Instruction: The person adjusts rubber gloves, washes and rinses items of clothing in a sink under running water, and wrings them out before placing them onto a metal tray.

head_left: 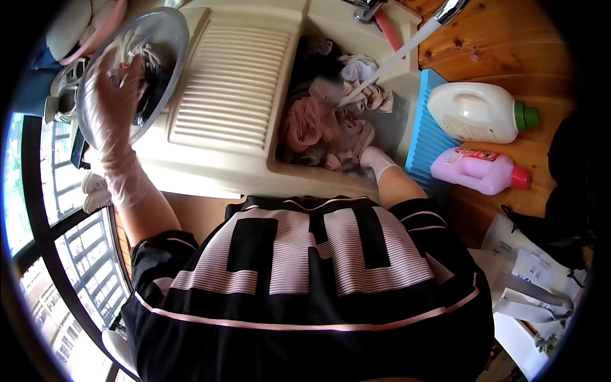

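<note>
1. There lay the laundry (304, 124), heaped in the sink (318, 177) at far centre, water (398, 60) streaming in!
2. Right hand (378, 160) dipped in beside it, fingers hidden; grip couldn't be told.
3. Far left, left hand (114, 95) hung over the clear basin (181, 38), fingers parted, any hold unclear.
4. Right: pink bottle's (468, 169) label, too small to read!
</note>
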Demonstrator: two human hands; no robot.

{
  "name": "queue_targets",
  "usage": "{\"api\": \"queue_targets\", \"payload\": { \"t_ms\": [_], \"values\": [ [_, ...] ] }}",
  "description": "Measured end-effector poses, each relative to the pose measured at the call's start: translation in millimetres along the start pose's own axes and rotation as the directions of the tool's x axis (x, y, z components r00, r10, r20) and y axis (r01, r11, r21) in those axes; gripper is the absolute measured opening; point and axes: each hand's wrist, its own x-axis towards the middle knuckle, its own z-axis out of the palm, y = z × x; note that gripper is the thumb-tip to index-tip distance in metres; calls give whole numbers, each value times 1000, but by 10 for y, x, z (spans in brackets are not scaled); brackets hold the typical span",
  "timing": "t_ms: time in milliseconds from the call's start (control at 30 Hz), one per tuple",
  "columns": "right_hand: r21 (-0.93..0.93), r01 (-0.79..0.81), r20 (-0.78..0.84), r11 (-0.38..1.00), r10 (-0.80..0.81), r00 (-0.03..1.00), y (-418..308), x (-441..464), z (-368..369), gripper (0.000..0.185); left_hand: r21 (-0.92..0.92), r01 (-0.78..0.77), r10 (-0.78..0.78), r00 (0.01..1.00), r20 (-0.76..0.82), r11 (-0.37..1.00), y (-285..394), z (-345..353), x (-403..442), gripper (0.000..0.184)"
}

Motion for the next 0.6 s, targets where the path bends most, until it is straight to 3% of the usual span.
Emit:
{"api": "queue_targets", "payload": {
  "t_ms": [33, 67, 100, 133, 200, 233, 267, 333, 400, 433, 467, 567, 600],
  "values": [
    [354, 85, -33, 931, -78, 996, 23, -17, -1, 24, -170, -14, 31, 995, 99, 985, 106, 77, -44, 45],
    [658, 166, -97, 735, -136, 986, 66, -113, -78, 17, -338, -13, 79, 980, 183, 941, 215, 173, -71, 42],
    [869, 234, -177, 436, -168, 970, 114, -227, -157, 11, -509, 63, 104, 951, 293, 858, 299, 296, -117, 39],
    [886, 343, -276, 313, -240, 931, 62, -792, -498, 7, -651, 154, 153, 908, 390, 744, 365, 450, -169, 36],
    [866, 471, -405, 170, -315, 858, 181, -1035, -821, 14, -739, -63, 428, 847, 316, 671, 436, 885, -217, 31],
    [835, 499, -439, 230, -266, 858, 249, -1209, -993, 15, -758, 25, 439, 803, 404, 652, 610, 939, -251, 30],
    [827, 525, -484, 199, -220, 847, 312, -1411, -1142, 14, -768, 113, 455, 747, 484, 631, 799, 999, -281, 28],
    [787, 616, -608, -44, -230, 760, 508, -1563, -1341, 18, -815, 441, 604, 550, 577, 376, 941, 1365, -409, 34],
    [757, 637, -652, -145, -115, 749, 551, -1913, -1541, 20, -730, 469, 609, 411, 679, 498, 1233, 1376, -517, 34],
    [697, 694, -712, -178, -58, 700, 570, -1981, -1620, 21, -691, 528, 608, 360, 708, 493, 1321, 1418, -597, 33],
    [632, 747, -763, -206, 4, 647, 577, -1999, -1658, 22, -648, 585, 607, 306, 733, 488, 1386, 1457, -664, 32],
    [451, 858, -827, -244, 248, 505, 389, -1929, -1623, 27, -611, 618, 543, 329, 773, 495, 1440, 1548, -814, 32],
    [441, 897, -864, 1, 273, 424, 334, -1785, -1559, 31, -590, 637, 508, 338, 792, 496, 1420, 1601, -847, 33]
  ]
}}
